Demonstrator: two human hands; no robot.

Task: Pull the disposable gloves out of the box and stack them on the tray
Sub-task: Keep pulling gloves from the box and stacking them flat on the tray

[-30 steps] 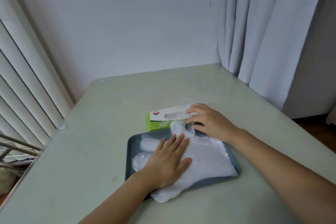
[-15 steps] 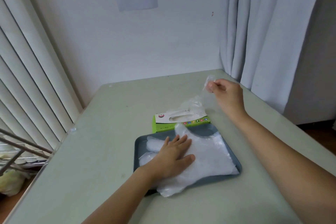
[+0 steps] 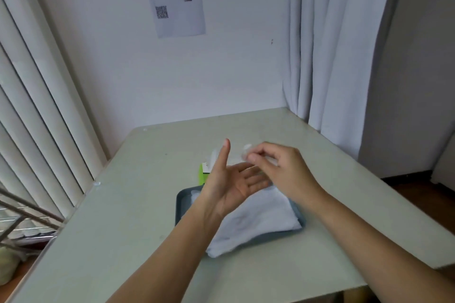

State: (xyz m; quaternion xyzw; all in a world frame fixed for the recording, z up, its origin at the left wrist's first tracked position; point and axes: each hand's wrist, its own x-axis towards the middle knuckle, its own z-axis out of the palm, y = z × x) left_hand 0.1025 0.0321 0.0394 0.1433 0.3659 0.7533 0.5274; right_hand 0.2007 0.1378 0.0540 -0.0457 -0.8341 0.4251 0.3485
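- Right hand point(image 3: 283, 172): fingertips pinch a clear glove point(image 3: 247, 149), held raised; glove outline blurred.
- Left hand point(image 3: 231, 184): released, palm up, thumb pointing to 12 o'clock, grasping nothing.
- Box point(image 3: 202, 176): green, at the tray's 11 o'clock, mostly hidden behind the left hand.
- Tray point(image 3: 181, 206): carries the stack point(image 3: 258, 219) of gloves, which overhangs the rim at 7 o'clock.

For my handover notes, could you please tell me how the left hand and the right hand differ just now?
The left hand is open, palm showing, thumb up; the right hand has curled fingers. The left hand grips nothing; the right hand pinches a clear glove. Both hover above the tray.
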